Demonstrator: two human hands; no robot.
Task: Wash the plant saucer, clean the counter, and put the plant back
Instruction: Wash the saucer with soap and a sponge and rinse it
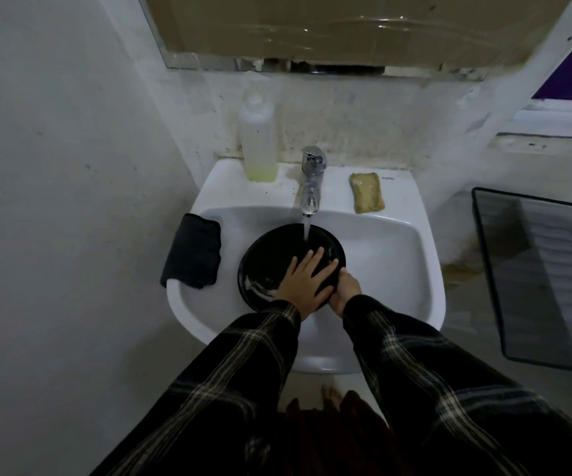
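Note:
A round black plant saucer (270, 262) is tilted inside the white sink (387, 262), under water running from the chrome tap (312, 180). My left hand (306, 283) lies flat on the saucer's inner face with fingers spread. My right hand (344, 293) grips the saucer's near right rim, its fingers partly hidden behind the saucer. No plant is in view.
A dark folded cloth (193, 250) hangs over the sink's left rim. A clear bottle with yellowish liquid (258, 139) stands left of the tap, a yellow sponge (367, 192) to its right. A black mesh tray (545, 276) sits at far right. A mirror (312, 32) hangs above.

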